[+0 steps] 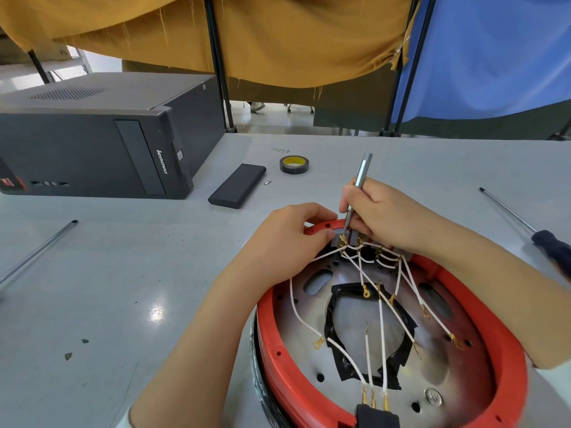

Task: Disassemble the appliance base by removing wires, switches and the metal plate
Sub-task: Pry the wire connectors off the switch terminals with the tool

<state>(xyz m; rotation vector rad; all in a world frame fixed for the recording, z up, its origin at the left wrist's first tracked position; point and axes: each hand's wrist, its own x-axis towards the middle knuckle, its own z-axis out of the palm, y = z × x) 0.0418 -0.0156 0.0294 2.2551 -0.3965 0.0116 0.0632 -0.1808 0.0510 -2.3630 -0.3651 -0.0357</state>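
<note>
The red oval appliance base (506,335) lies open side up at the lower right of the grey table. Inside it a metal plate (432,378) carries black tape around a central cut-out. Several white wires (381,329) with brass terminals run from the switches (341,240) at the far rim down to a black connector (375,417) at the near rim. My left hand (290,239) pinches the switch block at the far rim. My right hand (386,217) grips a slim grey screwdriver (360,183), its tip down among the switch terminals.
A black Lenovo computer case (92,140) lies at the far left. A black flat box (238,185), a small bit (267,182) and a roll of black tape (294,164) lie beyond the base. Long screwdrivers lie at the left (40,248) and right (525,223).
</note>
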